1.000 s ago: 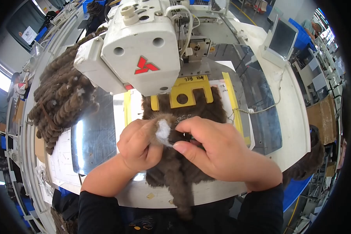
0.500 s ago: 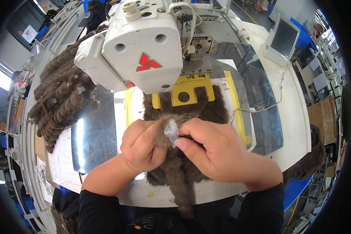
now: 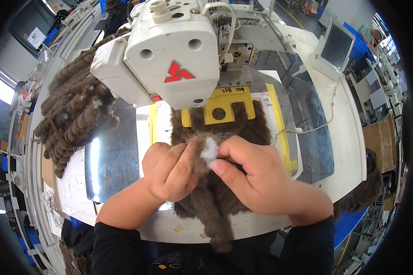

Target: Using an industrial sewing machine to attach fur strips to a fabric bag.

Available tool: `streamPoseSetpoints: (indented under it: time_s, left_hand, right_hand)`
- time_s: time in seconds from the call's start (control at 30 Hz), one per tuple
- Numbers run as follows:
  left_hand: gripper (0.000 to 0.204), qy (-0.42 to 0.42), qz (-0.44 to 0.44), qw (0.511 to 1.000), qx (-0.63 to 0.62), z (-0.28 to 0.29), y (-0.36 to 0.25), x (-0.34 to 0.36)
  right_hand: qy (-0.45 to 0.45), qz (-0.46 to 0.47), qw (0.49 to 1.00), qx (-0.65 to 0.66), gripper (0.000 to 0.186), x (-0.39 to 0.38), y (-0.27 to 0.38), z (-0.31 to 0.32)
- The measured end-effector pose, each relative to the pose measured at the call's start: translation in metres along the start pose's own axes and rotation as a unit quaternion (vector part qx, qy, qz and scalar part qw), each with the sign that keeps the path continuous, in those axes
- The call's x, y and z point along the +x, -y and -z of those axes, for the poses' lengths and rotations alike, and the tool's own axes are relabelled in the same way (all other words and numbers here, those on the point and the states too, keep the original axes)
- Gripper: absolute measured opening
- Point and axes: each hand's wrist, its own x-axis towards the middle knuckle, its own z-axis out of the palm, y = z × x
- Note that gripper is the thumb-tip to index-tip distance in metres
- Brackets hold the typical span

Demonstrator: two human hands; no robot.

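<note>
My left hand (image 3: 169,173) is closed around the upper end of a long, brown plush tail-like piece (image 3: 211,215). White stuffing (image 3: 209,150) shows in the opening at that end. With thumb and forefinger, my right hand (image 3: 259,178) pinches at the edge of the opening, touching the stuffing; whether it grips the rim or the filling is hidden. The rest of the plush piece hangs down toward me, past the table's front edge. Beneath my hands lies a flat brown plush panel (image 3: 257,128), partly under a yellow flat template (image 3: 243,98).
A white sewing machine head (image 3: 170,50) stands over the panel. At left is a heap of stuffed brown plush pieces (image 3: 73,105). A grey-screened control panel (image 3: 333,48) stands at back right, with a cable (image 3: 314,130) on the white table. Other people (image 3: 369,34) are farther off.
The opening of the plush piece has turned slightly, and its white stuffing shows a little farther right. Both hands keep nearly the same grip. The whole view has shifted slightly.
</note>
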Motion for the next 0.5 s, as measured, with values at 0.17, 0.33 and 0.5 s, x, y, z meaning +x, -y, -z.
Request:
streamPoseSetpoints:
  time_s: [0.17, 0.33, 0.5]
  left_hand:
    - [0.050, 0.009, 0.013, 1.000, 0.007, 0.003, 0.003, 0.001]
    - [0.048, 0.008, 0.016, 1.000, 0.014, 0.001, 0.006, 0.000]
    - [0.051, -0.042, -0.014, 0.998, 0.036, -0.006, 0.009, -0.003]
  right_hand:
    - [-0.024, -0.027, 0.999, 0.037, 0.024, 0.000, 0.002, 0.002]
    - [-0.019, -0.033, 0.999, 0.013, 0.027, 0.000, -0.002, 0.004]
    - [-0.013, -0.040, 0.999, 0.018, 0.028, 0.001, -0.001, 0.001]
